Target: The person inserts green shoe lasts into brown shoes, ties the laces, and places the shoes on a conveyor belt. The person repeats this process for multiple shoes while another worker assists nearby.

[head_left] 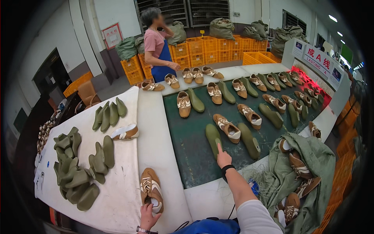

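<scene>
Left hand [148, 220] spread, we touch a sneaker [150, 182] beside the green belt [186, 146]; our right hand [224, 158], grip unclear, touches a last [212, 136] thereon.

Ceiling lamps [333, 18] glare at upper right; edges bend; corners black.

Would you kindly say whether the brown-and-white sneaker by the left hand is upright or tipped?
Upright: the sneaker has laces and opening facing up, left hand at its heel.
</scene>
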Tool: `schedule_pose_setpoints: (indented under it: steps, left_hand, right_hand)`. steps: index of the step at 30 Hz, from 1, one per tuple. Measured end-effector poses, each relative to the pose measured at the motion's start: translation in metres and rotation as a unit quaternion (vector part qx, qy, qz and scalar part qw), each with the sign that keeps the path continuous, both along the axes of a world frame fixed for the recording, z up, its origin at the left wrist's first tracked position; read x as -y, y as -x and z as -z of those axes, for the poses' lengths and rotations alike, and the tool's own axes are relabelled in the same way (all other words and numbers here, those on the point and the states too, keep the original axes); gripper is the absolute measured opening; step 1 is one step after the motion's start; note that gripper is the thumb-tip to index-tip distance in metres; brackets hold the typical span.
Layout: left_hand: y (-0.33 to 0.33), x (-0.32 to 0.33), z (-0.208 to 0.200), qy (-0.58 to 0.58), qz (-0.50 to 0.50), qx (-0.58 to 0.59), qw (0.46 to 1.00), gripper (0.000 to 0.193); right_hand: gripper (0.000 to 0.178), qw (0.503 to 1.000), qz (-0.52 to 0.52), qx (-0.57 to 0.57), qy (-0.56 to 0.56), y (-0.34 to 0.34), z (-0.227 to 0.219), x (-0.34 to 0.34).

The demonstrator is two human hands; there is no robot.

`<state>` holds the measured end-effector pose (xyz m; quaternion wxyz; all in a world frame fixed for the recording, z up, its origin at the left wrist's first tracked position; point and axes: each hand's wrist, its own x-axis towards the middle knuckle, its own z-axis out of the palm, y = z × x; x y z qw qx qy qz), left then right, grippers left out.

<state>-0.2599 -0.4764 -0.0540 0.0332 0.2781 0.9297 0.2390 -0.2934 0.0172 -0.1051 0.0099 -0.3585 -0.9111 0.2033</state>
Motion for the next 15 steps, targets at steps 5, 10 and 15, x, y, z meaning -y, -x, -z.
schedule_pose_setpoints:
  steps: [5,10,15]
  left_hand:
    - [0.006,-0.006,0.012,-0.015,-0.016,-0.029,0.999,0.046]
    - [0.01,-0.042,-0.011,-0.103,0.029,-0.097,0.99,0.036]
    - [-0.002,-0.097,-0.061,-0.122,0.105,-0.04,0.986,0.029]
  right_hand:
    - [0.074,1.0,-0.018,0.014,0.001,-0.017,-0.013,-0.003]
    - [0.047,0.972,-0.08,-0.193,0.109,-0.063,-0.043,0.036]
    - [0.05,0.893,-0.14,-0.276,0.327,-0.107,-0.096,0.143]
